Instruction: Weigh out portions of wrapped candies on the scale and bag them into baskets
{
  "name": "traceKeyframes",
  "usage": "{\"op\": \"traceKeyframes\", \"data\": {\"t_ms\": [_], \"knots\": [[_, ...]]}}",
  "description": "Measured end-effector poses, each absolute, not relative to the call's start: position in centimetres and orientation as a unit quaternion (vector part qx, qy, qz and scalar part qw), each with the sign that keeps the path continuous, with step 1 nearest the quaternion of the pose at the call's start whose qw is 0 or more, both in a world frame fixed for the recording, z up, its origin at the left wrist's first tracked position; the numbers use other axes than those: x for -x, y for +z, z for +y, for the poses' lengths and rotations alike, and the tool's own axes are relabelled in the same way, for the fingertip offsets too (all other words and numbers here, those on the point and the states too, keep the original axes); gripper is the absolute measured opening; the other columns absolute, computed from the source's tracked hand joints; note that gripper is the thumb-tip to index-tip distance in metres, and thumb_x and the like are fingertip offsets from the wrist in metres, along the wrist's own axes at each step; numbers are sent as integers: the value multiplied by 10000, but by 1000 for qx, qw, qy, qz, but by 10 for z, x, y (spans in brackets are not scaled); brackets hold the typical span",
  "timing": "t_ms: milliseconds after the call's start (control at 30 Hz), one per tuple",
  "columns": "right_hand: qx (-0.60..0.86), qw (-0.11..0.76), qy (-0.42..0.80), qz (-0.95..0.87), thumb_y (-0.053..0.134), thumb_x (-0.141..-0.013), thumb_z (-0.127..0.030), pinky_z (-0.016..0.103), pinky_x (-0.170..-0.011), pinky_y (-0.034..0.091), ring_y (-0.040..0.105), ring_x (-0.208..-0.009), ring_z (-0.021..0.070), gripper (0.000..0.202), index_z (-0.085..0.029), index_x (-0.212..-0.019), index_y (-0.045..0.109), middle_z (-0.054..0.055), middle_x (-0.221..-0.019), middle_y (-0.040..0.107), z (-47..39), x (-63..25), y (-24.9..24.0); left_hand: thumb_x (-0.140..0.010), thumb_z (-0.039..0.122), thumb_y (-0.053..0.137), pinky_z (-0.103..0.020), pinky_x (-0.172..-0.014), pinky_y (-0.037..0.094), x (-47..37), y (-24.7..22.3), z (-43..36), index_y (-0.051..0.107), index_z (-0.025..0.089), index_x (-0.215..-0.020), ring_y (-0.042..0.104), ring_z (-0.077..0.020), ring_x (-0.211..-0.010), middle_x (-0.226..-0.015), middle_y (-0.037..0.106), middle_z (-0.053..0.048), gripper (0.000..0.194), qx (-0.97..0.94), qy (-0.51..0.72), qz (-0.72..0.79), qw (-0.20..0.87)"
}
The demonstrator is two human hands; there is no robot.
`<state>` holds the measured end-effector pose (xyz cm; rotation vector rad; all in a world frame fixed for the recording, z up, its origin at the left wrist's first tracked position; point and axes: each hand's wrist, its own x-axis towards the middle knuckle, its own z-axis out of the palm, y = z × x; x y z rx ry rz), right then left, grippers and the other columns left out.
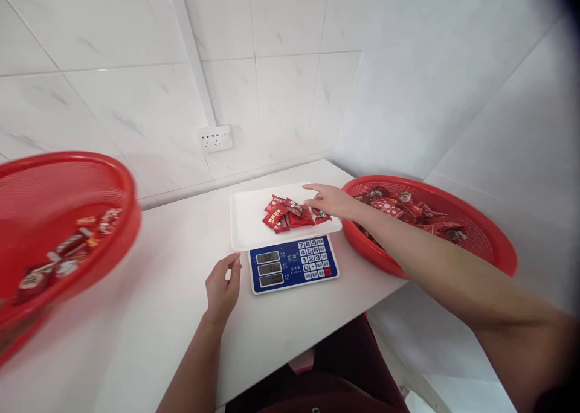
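My right hand point(333, 199) reaches over the white weighing pan point(247, 217), its index finger stretched out and the other fingertips at the edge of a small pile of red snack packets point(290, 211). No packet shows lifted in it. My left hand point(223, 287) rests by the left edge of the blue scale panel point(294, 265), thumb and index finger drawn close together with nothing visible between them. The panel carries number keys and three small displays; the top one seems to show a reading, though its digits are hard to make out.
A red mesh basket point(493, 244) of wrapped snacks stands to the right, under my right forearm. Another red basket point(129, 201), with several packets inside, is at the left. Behind the white table point(172, 250) is a tiled wall with a power socket point(215, 139).
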<state>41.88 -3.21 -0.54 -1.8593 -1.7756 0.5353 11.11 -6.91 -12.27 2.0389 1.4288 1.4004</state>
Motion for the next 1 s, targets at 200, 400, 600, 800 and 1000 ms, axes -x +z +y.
{"op": "traceKeyframes", "data": {"t_ms": [200, 400, 600, 800, 1000], "knots": [[697, 270, 186, -638, 558, -837, -328, 323, -739, 476, 639, -745, 189, 401, -195, -1215, 560, 47, -824, 691, -43, -428, 3, -858, 302, 480, -184, -462, 467, -113, -121, -69, 640, 171, -948, 662, -127, -704, -782, 698, -42, 226, -708, 498, 482, 135], [709, 269, 176, -628, 562, -833, -302, 335, -764, 472, 635, -751, 188, 348, -187, -1159, 599, 53, -836, 688, -50, -435, 6, -858, 310, 475, -179, -458, 454, -112, -122, -68, 641, 174, -956, 654, -125, -695, -746, 691, -31, 236, -712, 486, 490, 130], [709, 262, 166, -633, 564, -828, -292, 331, -772, 467, 640, -769, 182, 336, -174, -1139, 608, 44, -811, 687, -54, -437, 7, -857, 321, 470, -169, -440, 440, -111, -123, -68, 634, 175, -956, 650, -122, -703, -751, 687, -30, 241, -710, 477, 498, 139], [717, 244, 155, -635, 550, -829, -305, 322, -781, 460, 642, -784, 182, 331, -185, -1131, 613, 32, -817, 693, -58, -442, 9, -861, 322, 463, -179, -450, 440, -111, -123, -68, 633, 177, -948, 653, -124, -687, -747, 686, -30, 239, -714, 476, 497, 132], [730, 238, 91, -635, 531, -826, -331, 326, -783, 479, 646, -867, 205, 329, -209, -1118, 621, 40, -917, 704, -74, -465, 12, -863, 332, 463, -183, -451, 440, -110, -122, -68, 634, 178, -957, 658, -132, -705, -759, 689, -34, 249, -713, 472, 503, 129]]}}
